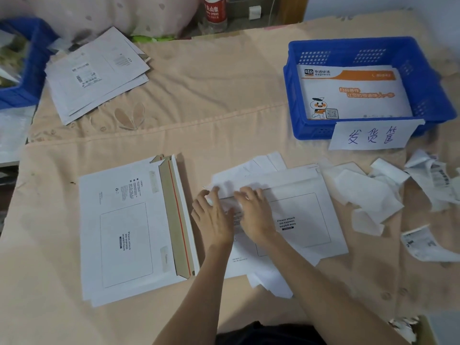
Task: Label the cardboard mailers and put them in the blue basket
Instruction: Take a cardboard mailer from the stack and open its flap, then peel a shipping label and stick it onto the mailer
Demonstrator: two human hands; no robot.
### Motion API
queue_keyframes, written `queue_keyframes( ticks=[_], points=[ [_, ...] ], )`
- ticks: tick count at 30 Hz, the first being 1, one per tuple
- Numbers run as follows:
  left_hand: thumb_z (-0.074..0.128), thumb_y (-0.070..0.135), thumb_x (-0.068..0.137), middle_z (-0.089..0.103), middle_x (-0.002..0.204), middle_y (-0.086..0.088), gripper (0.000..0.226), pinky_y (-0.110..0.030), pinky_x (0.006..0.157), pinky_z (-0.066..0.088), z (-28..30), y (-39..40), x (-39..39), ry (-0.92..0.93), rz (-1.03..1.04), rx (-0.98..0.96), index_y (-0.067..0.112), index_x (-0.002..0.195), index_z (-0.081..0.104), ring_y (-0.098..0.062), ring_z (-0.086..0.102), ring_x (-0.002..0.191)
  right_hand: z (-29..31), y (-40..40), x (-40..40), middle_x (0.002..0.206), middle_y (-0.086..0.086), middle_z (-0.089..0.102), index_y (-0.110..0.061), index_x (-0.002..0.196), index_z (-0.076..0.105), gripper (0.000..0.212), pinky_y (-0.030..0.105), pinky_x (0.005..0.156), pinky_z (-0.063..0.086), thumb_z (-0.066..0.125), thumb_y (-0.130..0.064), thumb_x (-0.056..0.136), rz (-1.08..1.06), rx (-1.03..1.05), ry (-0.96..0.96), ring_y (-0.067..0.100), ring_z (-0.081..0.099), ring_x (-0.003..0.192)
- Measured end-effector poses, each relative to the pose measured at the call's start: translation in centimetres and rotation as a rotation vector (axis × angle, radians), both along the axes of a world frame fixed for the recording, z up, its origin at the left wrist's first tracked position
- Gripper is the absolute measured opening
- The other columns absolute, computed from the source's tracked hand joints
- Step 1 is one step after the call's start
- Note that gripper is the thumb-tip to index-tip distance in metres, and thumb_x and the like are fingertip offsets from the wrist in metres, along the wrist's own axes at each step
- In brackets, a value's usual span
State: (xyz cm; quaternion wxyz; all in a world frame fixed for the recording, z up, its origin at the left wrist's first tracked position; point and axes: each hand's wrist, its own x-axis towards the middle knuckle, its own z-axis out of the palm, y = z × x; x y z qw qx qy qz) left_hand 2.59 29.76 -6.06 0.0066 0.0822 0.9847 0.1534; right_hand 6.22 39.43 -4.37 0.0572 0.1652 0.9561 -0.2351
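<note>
Nearby, crumpled label backings (373, 195), mailer stack (129, 230), blue basket (423, 78)

Label (234, 215) mostly under both hands; its print blurred.

Mailer (302, 220): "Please attach sto express waybill here".

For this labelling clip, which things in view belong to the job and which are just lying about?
Job:
- mailer being labelled, under left hand and right hand
- open-flap mailer stack
- blue basket holding an sto express mailer

Lying about:
- torn paper scraps
- water bottle
- far mailer pile
</note>
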Motion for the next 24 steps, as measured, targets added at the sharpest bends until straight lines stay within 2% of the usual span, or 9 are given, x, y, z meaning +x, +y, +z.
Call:
queue_keyframes(
  ticks=[3, 6, 9, 13, 17, 19, 21, 24],
  points=[
    [0.073, 0.026, 0.078, 0.055, 0.123, -0.005, 0.044, -0.042, 0.091, 0.038, -0.3, -0.3, 0.1, -0.055, -0.094, -0.034, 0.017, 0.118, 0.055, -0.028, 0.049, 0.113, -0.4, -0.5, 0.8, 0.133, -0.003, 0.052, -0.017, 0.127, 0.056, 0.066, 0.034, 0.094, 0.042, 0.071, 0.0, 0.065, 0.013, 0.178, -0.001, 0.026, 0.048, 0.12],
    [0.069, 0.023, 0.082, 0.058, 0.123, 0.0, 0.04, -0.039, 0.09, 0.04, -0.6, -0.5, 0.5, -0.092, -0.107, 0.02, 0.016, 0.12, 0.056, -0.024, 0.052, 0.116, -1.3, -1.1, 0.9, 0.13, -0.001, 0.059, -0.014, 0.121, 0.063, 0.06, 0.035, 0.095, 0.047, 0.061, -0.002, 0.063, 0.052, 0.183, 0.061, 0.025, 0.052, 0.126],
    [0.067, 0.019, 0.082, 0.059, 0.123, 0.002, 0.033, -0.039, 0.086, 0.045, -1.0, -0.9, 0.9, -0.035, -0.143, 0.065, 0.017, 0.115, 0.061, -0.024, 0.054, 0.116, -2.1, -1.6, 1.1, 0.132, -0.002, 0.058, -0.015, 0.124, 0.063, 0.05, 0.035, 0.105, 0.03, 0.061, -0.015, 0.074, 0.113, 0.188, 0.058, 0.022, 0.05, 0.129],
    [0.052, 0.025, 0.09, 0.051, 0.132, 0.007, 0.032, -0.038, 0.091, 0.044, -1.3, -1.2, 1.3, -0.046, -0.159, 0.019, 0.023, 0.121, 0.059, -0.02, 0.046, 0.127, -2.4, -1.9, 1.4, 0.133, -0.004, 0.058, -0.017, 0.125, 0.063, 0.053, 0.042, 0.106, 0.025, 0.034, -0.025, 0.081, 0.089, 0.196, 0.024, 0.02, 0.051, 0.128],
    [0.035, 0.034, 0.089, 0.055, 0.125, 0.008, 0.04, -0.038, 0.084, 0.047, -1.3, -1.4, 1.1, 0.003, -0.187, -0.025, 0.024, 0.116, 0.062, -0.02, 0.051, 0.118, -2.4, -2.1, 1.3, 0.132, -0.005, 0.059, -0.018, 0.124, 0.064, 0.054, 0.04, 0.102, 0.027, 0.033, -0.026, 0.081, 0.058, 0.178, 0.029, 0.019, 0.051, 0.128],
    [0.038, 0.033, 0.088, 0.055, 0.126, 0.005, 0.039, -0.04, 0.085, 0.047, -1.5, -1.5, 1.1, 0.01, -0.187, -0.035, 0.023, 0.118, 0.062, -0.021, 0.051, 0.12, -2.3, -2.0, 1.0, 0.129, -0.006, 0.061, -0.019, 0.12, 0.066, 0.05, 0.038, 0.1, 0.027, 0.033, -0.027, 0.084, 0.046, 0.155, 0.022, 0.018, 0.053, 0.126],
    [0.051, 0.03, 0.088, 0.056, 0.128, 0.003, 0.034, -0.043, 0.086, 0.046, -1.8, -1.6, 1.2, 0.007, -0.183, -0.028, 0.023, 0.12, 0.061, -0.023, 0.05, 0.121, -2.3, -1.6, 0.7, 0.13, -0.007, 0.06, -0.021, 0.121, 0.065, 0.05, 0.038, 0.099, 0.027, 0.032, -0.028, 0.085, 0.07, 0.15, 0.002, 0.017, 0.052, 0.127],
    [0.04, 0.034, 0.087, 0.058, 0.124, 0.003, 0.04, -0.043, 0.085, 0.046, -1.3, -1.6, 1.1, -0.002, -0.191, -0.037, 0.023, 0.119, 0.062, -0.023, 0.053, 0.118, -2.7, -1.7, 1.1, 0.136, -0.006, 0.055, -0.02, 0.129, 0.059, 0.051, 0.04, 0.1, 0.03, 0.043, -0.031, 0.082, 0.096, 0.152, -0.044, 0.018, 0.047, 0.132]
  ],
)
